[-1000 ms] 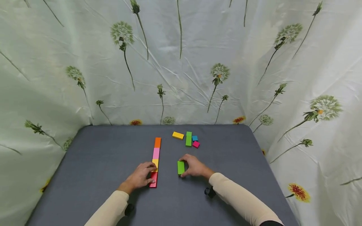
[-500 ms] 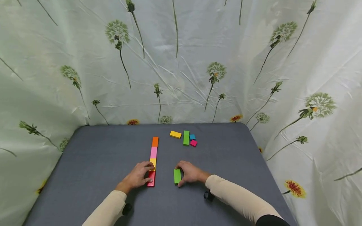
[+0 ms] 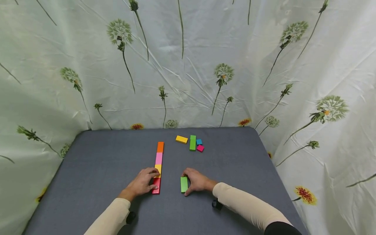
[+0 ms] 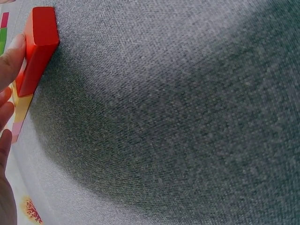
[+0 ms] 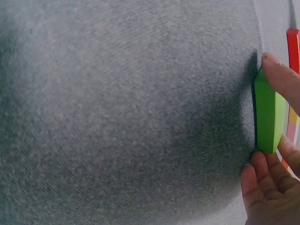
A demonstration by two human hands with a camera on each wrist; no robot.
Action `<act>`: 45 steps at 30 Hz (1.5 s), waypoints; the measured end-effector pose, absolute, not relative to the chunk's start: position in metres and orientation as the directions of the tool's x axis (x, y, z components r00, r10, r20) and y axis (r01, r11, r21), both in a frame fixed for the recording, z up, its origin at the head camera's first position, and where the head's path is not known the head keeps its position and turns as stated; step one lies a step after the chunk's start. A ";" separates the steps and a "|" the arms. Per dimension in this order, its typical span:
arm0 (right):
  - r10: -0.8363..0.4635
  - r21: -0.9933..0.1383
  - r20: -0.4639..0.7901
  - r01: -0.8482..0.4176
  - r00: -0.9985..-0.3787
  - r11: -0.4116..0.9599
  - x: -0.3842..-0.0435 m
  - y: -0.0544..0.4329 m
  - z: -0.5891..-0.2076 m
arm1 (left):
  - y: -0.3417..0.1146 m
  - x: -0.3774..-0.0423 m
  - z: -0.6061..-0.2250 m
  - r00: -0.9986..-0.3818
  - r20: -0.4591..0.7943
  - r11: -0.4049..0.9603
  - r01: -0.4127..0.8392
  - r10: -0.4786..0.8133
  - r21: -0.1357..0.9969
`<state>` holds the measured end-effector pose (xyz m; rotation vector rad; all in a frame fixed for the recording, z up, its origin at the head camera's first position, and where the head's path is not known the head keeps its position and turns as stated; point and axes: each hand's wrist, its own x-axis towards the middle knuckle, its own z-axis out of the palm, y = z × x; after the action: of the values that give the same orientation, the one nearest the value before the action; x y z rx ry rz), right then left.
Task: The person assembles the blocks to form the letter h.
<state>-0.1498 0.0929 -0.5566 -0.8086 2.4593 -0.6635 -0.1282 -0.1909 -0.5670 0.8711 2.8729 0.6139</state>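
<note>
A straight row of blocks runs away from me on the grey table: a red block nearest, then a yellow block, a pink block and an orange block. My left hand rests on the near end of this row. Its thumb touches the red block and its relaxed fingertips reach the yellow one. To the right of the row and apart from it, a light green block is held by my right hand. The thumb is at its near end and the fingers are at its far end.
Toward the back of the table lie a loose yellow block, green blocks or one long green piece, a small blue block and a small magenta block. A flower-printed curtain hangs behind the table.
My right hand has brought the light green block nearer to me and slightly left, then nearly stopped. The left hand stays on the row. The head view has shifted slightly.
</note>
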 end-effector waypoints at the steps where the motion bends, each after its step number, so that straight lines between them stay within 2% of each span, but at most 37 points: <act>1: -0.641 -0.567 -0.271 -0.420 -0.718 0.709 -0.150 0.093 -0.558 | -0.191 -0.128 -0.567 -0.839 0.036 0.761 0.510 0.543 0.401; 12: -0.645 -0.560 -0.262 -0.431 -0.718 0.708 -0.150 0.094 -0.561 | -0.189 -0.126 -0.565 -0.858 0.004 0.780 0.469 0.514 0.414; 17: -0.642 -0.624 -0.254 -0.384 -0.724 0.681 -0.154 0.096 -0.559 | -0.191 -0.127 -0.565 -0.854 0.010 0.779 0.480 0.521 0.404; 20: -0.631 -0.670 -0.231 -0.349 -0.740 0.655 -0.164 0.099 -0.556 | -0.192 -0.127 -0.566 -0.855 0.010 0.780 0.479 0.519 0.403; 24: -0.592 -0.675 -0.204 -0.326 -0.779 0.662 -0.183 0.104 -0.551 | -0.191 -0.127 -0.566 -0.851 0.004 0.775 0.481 0.526 0.409; 35: -0.340 -0.589 -0.112 -0.214 -0.934 0.779 -0.251 0.117 -0.543 | -0.192 -0.131 -0.564 -0.828 0.030 0.749 0.521 0.560 0.410; 41: -0.285 -0.546 -0.110 -0.182 -0.952 0.818 -0.272 0.114 -0.546 | -0.195 -0.129 -0.566 -0.825 0.049 0.754 0.538 0.564 0.378; 45: -0.263 -0.468 -0.131 -0.174 -0.956 0.866 -0.280 0.112 -0.550 | -0.195 -0.129 -0.568 -0.814 0.071 0.743 0.559 0.577 0.367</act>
<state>-0.2798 0.1121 -0.5498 -0.3370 2.8493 -0.6881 -0.1285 -0.1949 -0.5679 0.9421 2.8889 0.5853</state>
